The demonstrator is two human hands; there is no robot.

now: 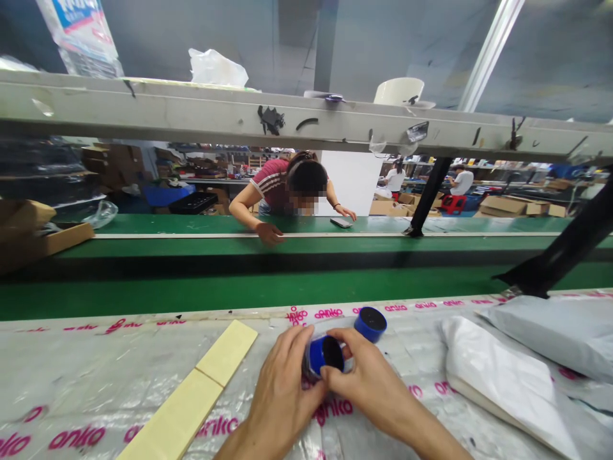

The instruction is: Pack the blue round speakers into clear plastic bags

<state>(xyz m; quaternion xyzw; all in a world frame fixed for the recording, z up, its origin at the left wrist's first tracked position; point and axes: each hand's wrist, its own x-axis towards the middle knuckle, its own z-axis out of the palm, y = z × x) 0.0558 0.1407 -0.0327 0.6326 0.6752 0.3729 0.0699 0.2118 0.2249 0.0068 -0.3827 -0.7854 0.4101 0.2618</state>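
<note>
Both my hands are at a short blue cylinder (318, 358) with a black round face, tilted to the right. A clear edge shows around its left side; I cannot make out whether that is a wrapper or a case. My left hand (280, 383) is closed round its left side. My right hand (371, 377) grips its right rim between thumb and fingers. Just beyond my right hand, a second blue cylinder (370, 324) with a black top stands on the plastic-covered table (268, 322). To the left of my left hand lie pale yellow strips (191, 402), end to end.
White plastic packages (507, 383) lie at the right. Behind the table runs a green belt (191, 287), with a black post (550, 262) and a shelf beam (191, 115) above. Across it, a person (282, 185) leans over beside a phone-like object (341, 222). An open carton (62, 239) stands left.
</note>
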